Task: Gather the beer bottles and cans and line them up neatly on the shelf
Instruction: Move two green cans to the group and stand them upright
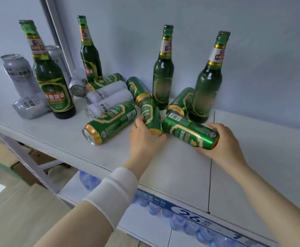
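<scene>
Four bottles: four green beer bottles stand upright on the shelf (181, 175) but scattered, not in a row: one at front left (53, 82), one at the back by the wall post (90, 56), one mid-shelf (163, 73), one at right (208, 86).
Green cans: about six lie on their sides in a jumble among the bottles; the nearest loose one (110, 123) points toward the shelf edge.
Pale cans: two silver cans stand upright at far left, one of them (18, 73) clearly seen; several more silver and white ones lie toppled.
Left hand: left hand (144, 138), its grip wrapped around a lying green can (151, 116).
Right hand: right hand (220, 141), its grip curled under and around another lying green can (190, 132).
Done so far: judging by the layout, almost nothing; items share the shelf but no line exists.
Left to do: stand every fallen can, then order cans and bottles into neat rows.
</scene>
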Available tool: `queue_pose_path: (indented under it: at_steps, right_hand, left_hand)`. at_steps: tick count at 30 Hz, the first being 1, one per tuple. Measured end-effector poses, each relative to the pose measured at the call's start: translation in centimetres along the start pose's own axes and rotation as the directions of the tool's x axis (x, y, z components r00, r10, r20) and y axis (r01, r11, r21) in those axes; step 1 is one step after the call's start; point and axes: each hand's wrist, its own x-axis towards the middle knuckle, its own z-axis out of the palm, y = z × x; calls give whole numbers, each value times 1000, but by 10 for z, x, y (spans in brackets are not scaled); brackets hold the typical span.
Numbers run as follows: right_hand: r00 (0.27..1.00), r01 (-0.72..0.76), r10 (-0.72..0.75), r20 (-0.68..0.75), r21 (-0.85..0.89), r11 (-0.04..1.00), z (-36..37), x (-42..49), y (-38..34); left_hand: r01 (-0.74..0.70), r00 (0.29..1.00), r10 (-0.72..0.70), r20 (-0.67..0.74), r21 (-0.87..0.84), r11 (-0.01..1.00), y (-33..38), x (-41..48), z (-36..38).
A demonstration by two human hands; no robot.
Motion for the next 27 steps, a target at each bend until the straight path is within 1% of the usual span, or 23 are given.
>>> queue_pose_path:
  at_steps: [3, 5, 8, 10, 12, 14, 17, 19, 22, 24, 27]
  right_hand:
    - [998, -1, 4, -66, 45, 999, -13, -12, -10]
    - [997, 4, -1, -72, 48, 999, -30, -18, -22]
    - [999, 41, -42, -12, -24, 999, -60, -17, -51]
    - [997, 66, -63, 44, -70, 995, -73, -10, -69]
    - [993, 78, -70, 97, -75, 994, -77, -1, -81]
    - [988, 78, -70, 135, -55, 995, -76, 9, -88]
    - [982, 66, -58, 177, -36, 997, -71, 24, -92]
    - [983, 62, -60, 176, -4, 998, -65, 31, -93]
    - [983, 53, -66, 169, 80, 995, -54, 36, -90]
    - [985, 38, -61, 162, 139, 990, -46, 34, -92]
    - [993, 34, -56, 100, 208, 978, -34, 29, -93]
  left_hand:
    - [-107, 992, 104, 64, 46, 993, -4, -8, -19]
    - [-182, 981, 175, 79, 83, 980, -2, -13, -37]
    - [-331, 943, 321, 87, 143, 933, 13, -15, -70]
    - [-419, 906, 397, 146, 175, 891, 28, -12, -92]
    - [-472, 877, 438, 199, 179, 863, 42, -6, -106]
    - [-500, 856, 459, 236, 156, 852, 52, 2, -113]
    - [-544, 812, 483, 327, 124, 830, 61, 20, -111]
    - [-574, 777, 511, 369, 78, 815, 63, 28, -106]
    - [-609, 731, 560, 389, 3, 793, 54, 34, -101]
    - [-584, 737, 560, 378, -61, 810, 45, 33, -99]
    - [-489, 769, 519, 372, -180, 853, 34, 28, -96]
